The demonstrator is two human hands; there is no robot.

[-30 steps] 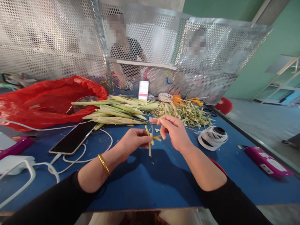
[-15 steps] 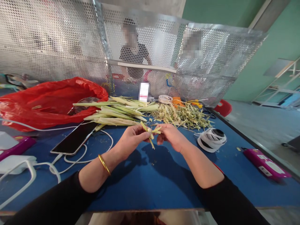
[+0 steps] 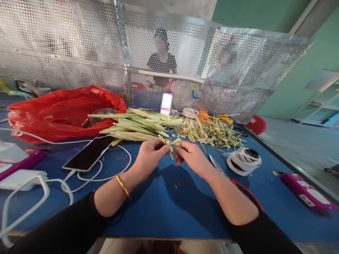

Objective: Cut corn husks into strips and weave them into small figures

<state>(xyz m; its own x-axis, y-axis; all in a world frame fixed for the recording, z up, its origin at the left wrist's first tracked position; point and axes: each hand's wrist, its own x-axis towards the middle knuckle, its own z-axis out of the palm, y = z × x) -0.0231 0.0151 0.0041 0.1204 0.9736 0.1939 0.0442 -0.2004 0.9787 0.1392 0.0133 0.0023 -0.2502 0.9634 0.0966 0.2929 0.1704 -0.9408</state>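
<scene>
Between my hands is a small piece of folded, crossing pale green leaf strips (image 3: 168, 142), its short ends sticking out several ways. My left hand (image 3: 151, 155), a gold bangle on its wrist, pinches the piece between thumb and forefinger. From the other side my right hand (image 3: 189, 154) has its fingertips closed at the strip ends. Both hands are held above the blue table. Just beyond them lie a bundle of long pale green leaves (image 3: 137, 124) and a heap of short leaf clippings (image 3: 212, 132). Partly under my right forearm are red-handled scissors (image 3: 217, 163).
A red plastic bag (image 3: 60, 113) and a charging phone (image 3: 88, 155) with white cables lie left. To the right are a spool of white cord (image 3: 243, 161) and a purple device (image 3: 307, 190). A perforated screen (image 3: 182, 46) stands behind, with two people beyond it.
The view has shifted slightly, so things sit a little further right. My right hand has closed in on the strips, and the scissors beside my right forearm show more.
</scene>
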